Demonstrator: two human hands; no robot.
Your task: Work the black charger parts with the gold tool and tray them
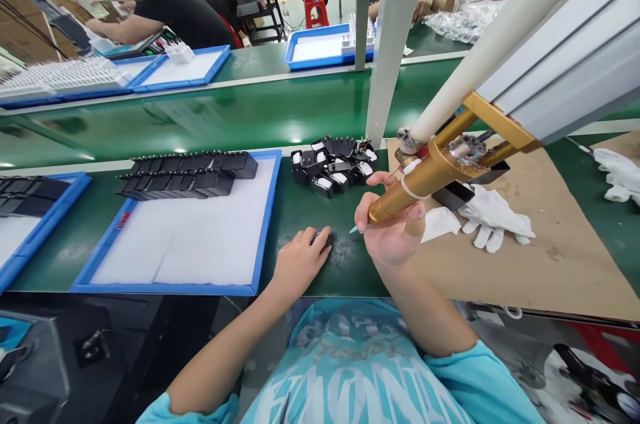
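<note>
On the green bench, my left hand (300, 257) is closed with its fingers bent over a small black part (317, 236), mostly hidden beneath them. My right hand (393, 237) is wrapped round a gold-coloured glue dispenser (407, 187), which slants down from the upper right. Its thin pale-blue nozzle (355, 229) points left toward the left hand, apart from it. Behind both hands lies a heap of black housings (333, 164) with white insides.
Left of my hands, a blue-rimmed tray (265, 224) holds rows of black housings (185, 174). Another such tray (83, 187) stands farther left. White gloves (495, 217) lie on brown cardboard (565, 257) at right. A metal post (387, 44) rises behind. Co-workers sit across the bench.
</note>
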